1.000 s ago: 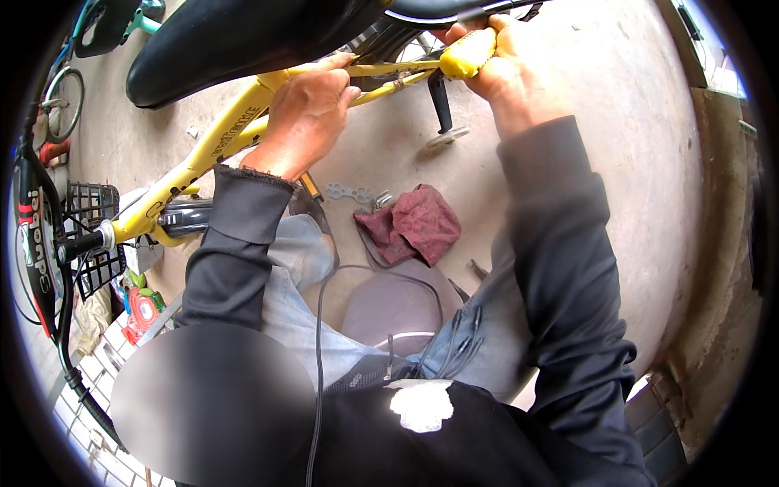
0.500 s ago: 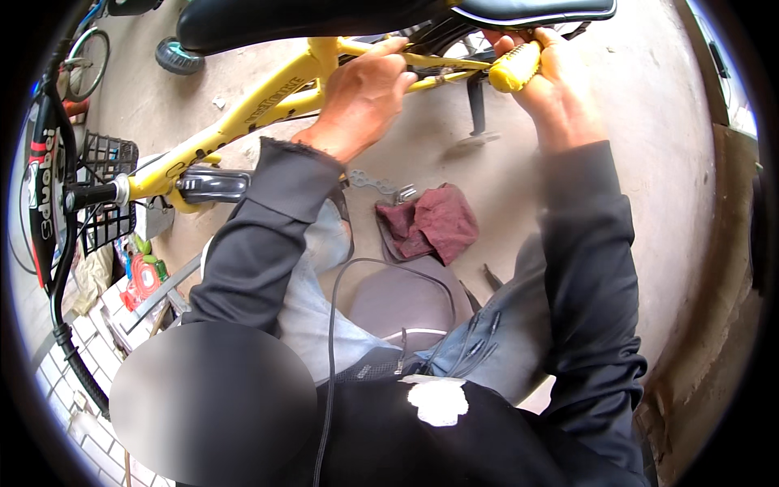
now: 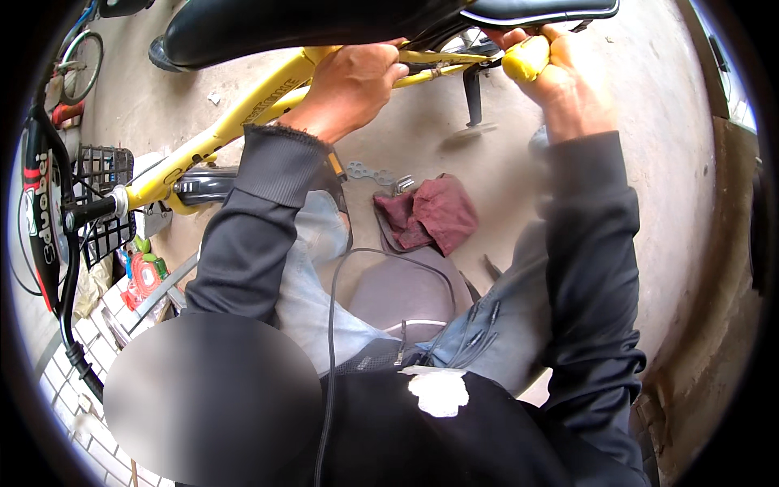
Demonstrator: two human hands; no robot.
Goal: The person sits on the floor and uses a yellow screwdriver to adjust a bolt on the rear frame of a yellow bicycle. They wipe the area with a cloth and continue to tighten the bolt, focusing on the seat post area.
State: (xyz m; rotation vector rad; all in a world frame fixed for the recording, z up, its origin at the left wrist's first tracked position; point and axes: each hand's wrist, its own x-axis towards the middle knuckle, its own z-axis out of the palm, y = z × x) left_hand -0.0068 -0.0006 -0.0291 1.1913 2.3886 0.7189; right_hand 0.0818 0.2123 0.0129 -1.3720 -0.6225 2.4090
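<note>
Concrete floor carries a maroon rag [image 3: 430, 215] and flat multi-wrench [image 3: 369, 173] lying unused while the left hand [image 3: 353, 85] wraps the yellow bicycle frame [image 3: 243, 122] and the right hand [image 3: 560, 77] clenches a yellow-handled tool [image 3: 526, 58] under the black saddle [image 3: 324, 20], work apparently mid-way.

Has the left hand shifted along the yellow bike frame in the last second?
No. The left hand grips the yellow bike frame at the same spot below the black saddle, as before.

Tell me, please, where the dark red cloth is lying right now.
In the head view the dark red cloth lies on the concrete floor, centre frame, between the person's forearms, below the yellow bicycle frame.
</note>
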